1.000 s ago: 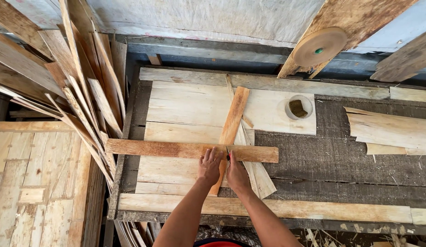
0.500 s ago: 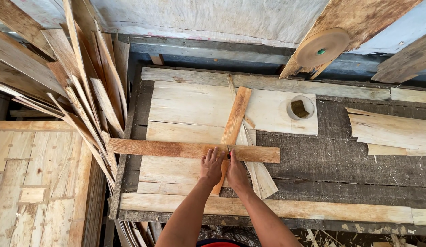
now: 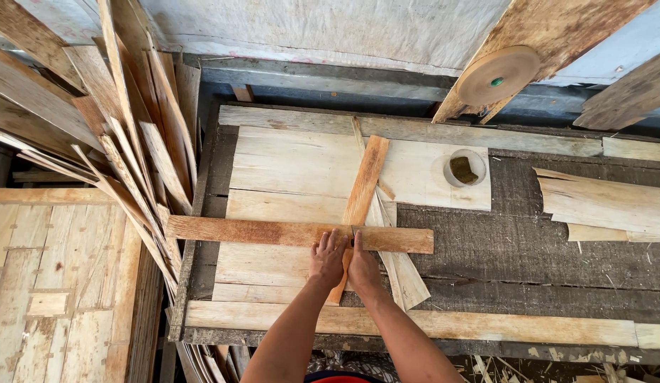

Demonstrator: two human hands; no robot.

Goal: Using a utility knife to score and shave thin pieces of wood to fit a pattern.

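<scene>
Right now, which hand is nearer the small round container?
Right. The right hand lies below-left of the round container; the left hand sits beside it, farther left.

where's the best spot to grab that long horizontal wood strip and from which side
Probably its bare left end, from above. The horizontal strip lies flat across the bench, and both the left hand and right hand press its middle, where the slanted strip crosses.

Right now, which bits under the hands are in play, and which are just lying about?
In play:
left hand
right hand
cross slat
upright slat
pale sheets

Lying about:
round tub
disc
leaning offcuts
right veneer pile
</scene>
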